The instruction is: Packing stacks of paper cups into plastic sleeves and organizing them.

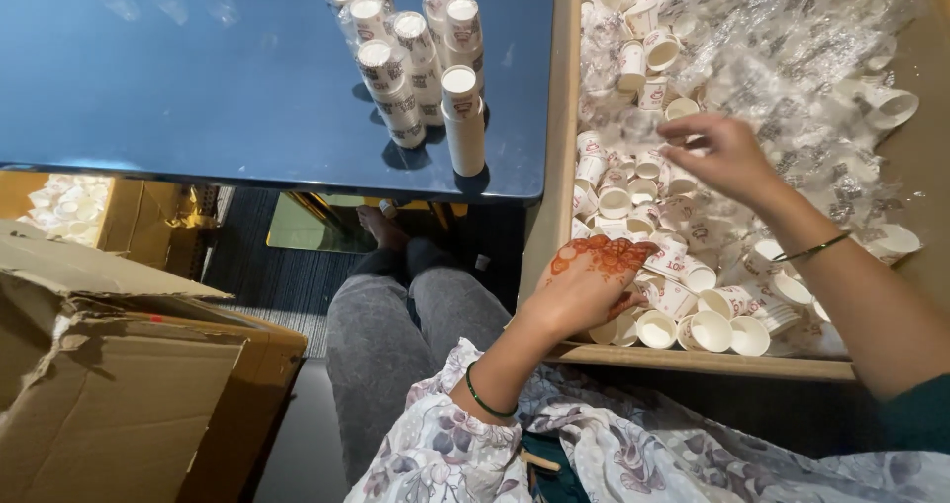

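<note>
Grip, left hand [592, 285]: palm down, fingers curled onto loose paper cups [683, 305] at near edge of tray; whether closed on a single cup cannot be told, fingertips hidden.
Grip, right hand [727, 155]: raised above middle of tray, fingers part-curled and blurred; looks empty, but closure cannot be told.
Counter [198, 78]: dark blue, glossy, bearing only the cup stacks near its right edge. Risk judged: slick surface, little to stop a sliding stack.
Cardboard box [119, 365]: torn, open, at left beside knees, well apart from both hands. Risk judged: low; possible snag if leg shifts.
Tray [693, 363]: shallow wooden-rimmed bin right of counter, heaped with loose cups and clear plastic wrappers [792, 38]. Risk judged: low near rim, cups lying against it just beside left hand; a sweep of the wrist could tip some over onto lap or floor.
Cup stacks [411, 48]: several tall nested columns, standing close together, some touching; nearest column [463, 122] near counter's front edge. Risk judged: a knock from a forearm reaching across, or one more cup pressed on off-centre, could topple one column into its neighbours.
Loose cups: lying on sides and mouth-up, mixed orientation. Risk judged: thin paper walls, liable to crush under a pressing palm.
Wrappers: crumpled film over far half of tray. Risk judged: cups hidden beneath may be missed, or film picked up with a cup.
</note>
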